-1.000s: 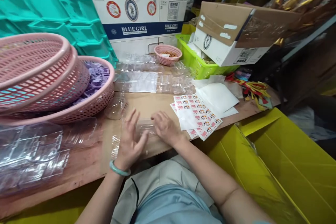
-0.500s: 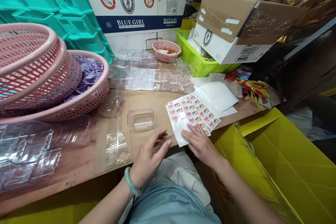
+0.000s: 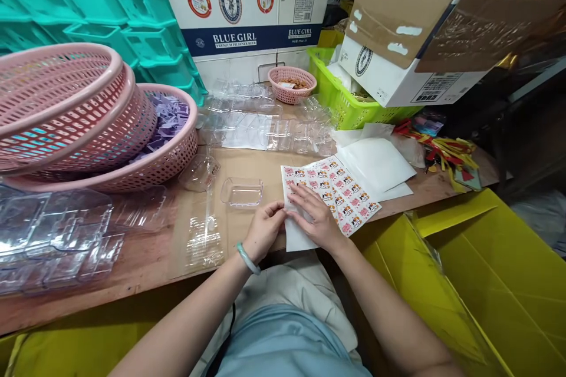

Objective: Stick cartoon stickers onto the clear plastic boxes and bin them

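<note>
A white sheet of stickers with pink and orange cartoon prints lies near the table's front edge, on top of another such sheet. My left hand pinches the left edge of the sheet, thumb and forefinger pressed together; whether a sticker is between them is hidden. Flat across the sheet's blank lower part rests my right hand, its fingers stretched out and its thumb close to my left fingertips. Just beyond my left hand, a small clear plastic box sits on the brown cardboard.
Pink baskets, one holding purple pieces, stand left, behind stacked clear plastic packaging. More clear boxes and a small pink basket lie at the back. A green crate supports a carton. White papers lie right.
My left hand has moved to the sheet's left edge and closed there. My right hand has slid left and up over the sheet, which has turned slightly. The view has shifted a little.
</note>
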A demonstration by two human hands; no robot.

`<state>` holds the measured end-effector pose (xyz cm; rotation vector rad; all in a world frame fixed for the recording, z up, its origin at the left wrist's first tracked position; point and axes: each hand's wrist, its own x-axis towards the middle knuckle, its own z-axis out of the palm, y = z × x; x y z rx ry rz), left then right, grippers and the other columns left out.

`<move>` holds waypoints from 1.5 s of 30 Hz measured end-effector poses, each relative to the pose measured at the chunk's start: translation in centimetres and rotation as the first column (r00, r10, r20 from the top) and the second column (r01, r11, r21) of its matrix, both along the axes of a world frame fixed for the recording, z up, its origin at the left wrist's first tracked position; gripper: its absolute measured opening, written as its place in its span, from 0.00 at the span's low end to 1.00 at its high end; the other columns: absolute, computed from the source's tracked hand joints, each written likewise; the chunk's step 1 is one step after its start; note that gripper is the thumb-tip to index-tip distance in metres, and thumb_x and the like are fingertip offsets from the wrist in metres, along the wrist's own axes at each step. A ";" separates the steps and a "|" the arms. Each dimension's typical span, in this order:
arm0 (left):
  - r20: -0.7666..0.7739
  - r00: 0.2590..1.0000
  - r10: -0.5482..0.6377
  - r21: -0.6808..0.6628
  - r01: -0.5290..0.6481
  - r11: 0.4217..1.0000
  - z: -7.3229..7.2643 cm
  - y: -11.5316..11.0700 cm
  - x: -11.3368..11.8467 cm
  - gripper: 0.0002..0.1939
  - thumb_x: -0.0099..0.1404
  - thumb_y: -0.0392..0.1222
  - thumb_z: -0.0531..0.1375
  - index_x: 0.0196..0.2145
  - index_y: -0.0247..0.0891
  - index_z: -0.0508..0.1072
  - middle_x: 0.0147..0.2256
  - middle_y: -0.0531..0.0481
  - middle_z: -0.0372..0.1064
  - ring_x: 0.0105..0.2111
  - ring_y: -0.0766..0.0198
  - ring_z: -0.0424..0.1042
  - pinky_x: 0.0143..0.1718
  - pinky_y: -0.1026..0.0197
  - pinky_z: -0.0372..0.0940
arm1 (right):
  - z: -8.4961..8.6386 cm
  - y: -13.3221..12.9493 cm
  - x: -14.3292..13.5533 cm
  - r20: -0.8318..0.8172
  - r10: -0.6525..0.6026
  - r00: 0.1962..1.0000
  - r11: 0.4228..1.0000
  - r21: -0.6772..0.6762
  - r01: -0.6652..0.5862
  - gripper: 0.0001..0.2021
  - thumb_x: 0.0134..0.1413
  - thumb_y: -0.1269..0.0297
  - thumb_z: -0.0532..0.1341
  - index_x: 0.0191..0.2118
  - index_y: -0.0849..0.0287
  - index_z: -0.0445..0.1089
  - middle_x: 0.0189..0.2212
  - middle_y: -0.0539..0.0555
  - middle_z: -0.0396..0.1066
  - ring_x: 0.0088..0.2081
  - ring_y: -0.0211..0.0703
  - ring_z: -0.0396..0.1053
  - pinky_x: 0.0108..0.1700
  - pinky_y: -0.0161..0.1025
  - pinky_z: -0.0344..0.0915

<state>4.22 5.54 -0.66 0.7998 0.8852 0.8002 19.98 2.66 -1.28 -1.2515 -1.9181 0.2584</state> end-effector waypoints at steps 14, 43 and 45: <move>-0.158 0.987 -0.025 0.305 0.073 0.950 -1.2 1.0 -0.6 0.12 0.57 0.45 0.62 0.35 0.37 0.79 0.35 0.47 0.74 0.38 0.61 0.70 0.44 0.60 0.65 | -1.7 1.2 -1.6 -0.141 -0.081 0.987 0.997 -0.018 0.080 0.14 0.60 0.69 0.59 0.49 0.53 0.74 0.47 0.55 0.76 0.49 0.44 0.73 0.59 0.49 0.64; 0.048 0.987 0.152 0.127 -0.157 0.979 3.5 -2.8 -2.7 0.15 0.62 0.51 0.60 0.40 0.39 0.76 0.43 0.46 0.72 0.43 0.59 0.71 0.43 0.59 0.67 | 1.9 -0.3 -4.1 0.003 0.006 1.000 0.987 0.158 -0.006 0.18 0.57 0.68 0.61 0.53 0.49 0.71 0.52 0.53 0.72 0.58 0.52 0.66 0.63 0.58 0.57; 0.092 0.967 0.239 0.014 -0.241 0.970 3.4 -1.7 -3.5 0.13 0.57 0.50 0.65 0.34 0.37 0.76 0.38 0.47 0.73 0.39 0.61 0.71 0.39 0.61 0.68 | 1.7 -1.0 -5.1 0.012 0.033 0.999 0.994 0.106 -0.034 0.23 0.54 0.64 0.64 0.57 0.49 0.67 0.56 0.55 0.69 0.61 0.55 0.61 0.65 0.60 0.54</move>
